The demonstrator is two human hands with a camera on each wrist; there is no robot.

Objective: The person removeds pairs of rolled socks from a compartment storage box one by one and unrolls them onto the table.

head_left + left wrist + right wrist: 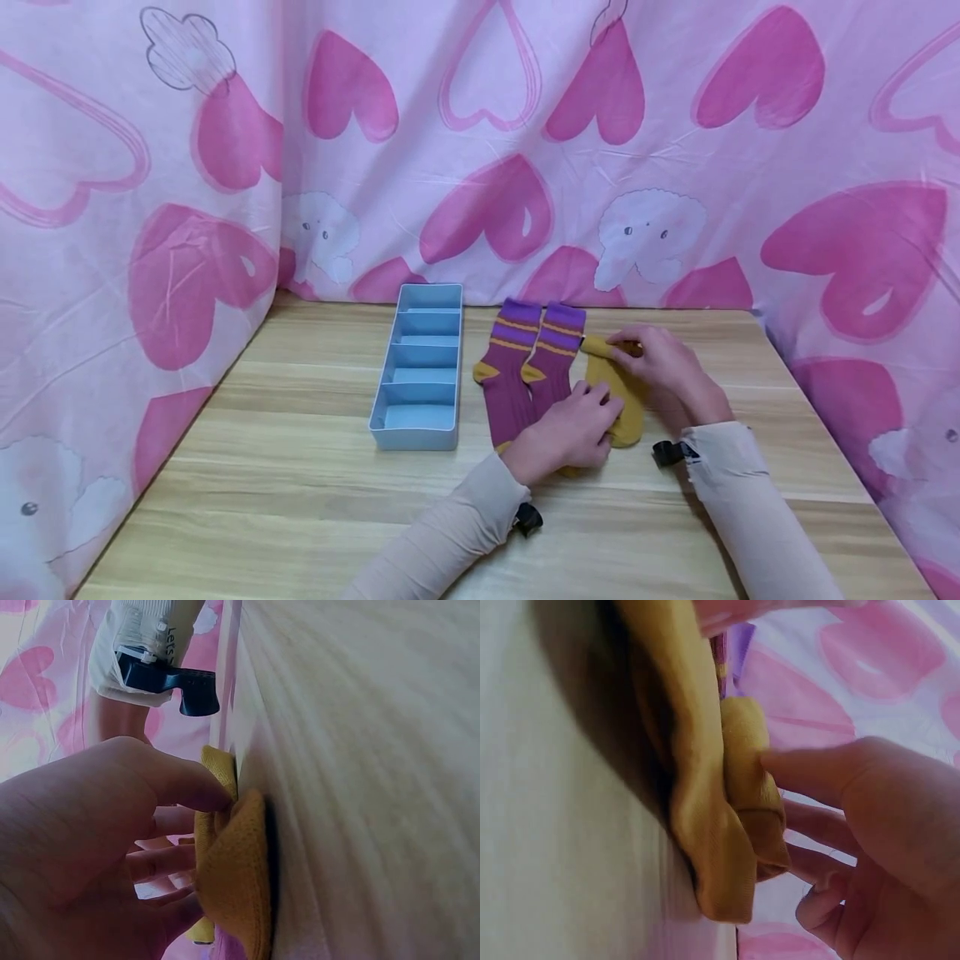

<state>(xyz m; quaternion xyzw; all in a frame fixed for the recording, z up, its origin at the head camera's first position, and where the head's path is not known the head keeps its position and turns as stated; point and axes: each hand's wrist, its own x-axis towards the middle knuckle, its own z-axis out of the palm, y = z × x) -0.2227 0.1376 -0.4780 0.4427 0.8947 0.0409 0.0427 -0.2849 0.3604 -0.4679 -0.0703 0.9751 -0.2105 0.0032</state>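
Observation:
A mustard sock (628, 408) lies flat on the table, its upper end rolled over into a thick fold. My right hand (667, 367) pinches that fold between thumb and fingers, and the right wrist view shows the fold (746, 754) raised above the fabric under it. Lower down, my left hand (573, 429) rests over the sock's left side with fingertips touching it. A pair of purple-maroon socks with orange stripes, one sock (510, 367) left of the other sock (558, 346), lies alongside. Their lower ends are partly hidden by my left hand; an orange toe (236, 877) shows close by.
Left of the socks stands a light blue organizer box (416, 439) with several compartments in a row. A pink heart-patterned curtain (480, 208) hangs along the back and both sides of the wooden table (300, 500). Black wrist devices sit at both cuffs.

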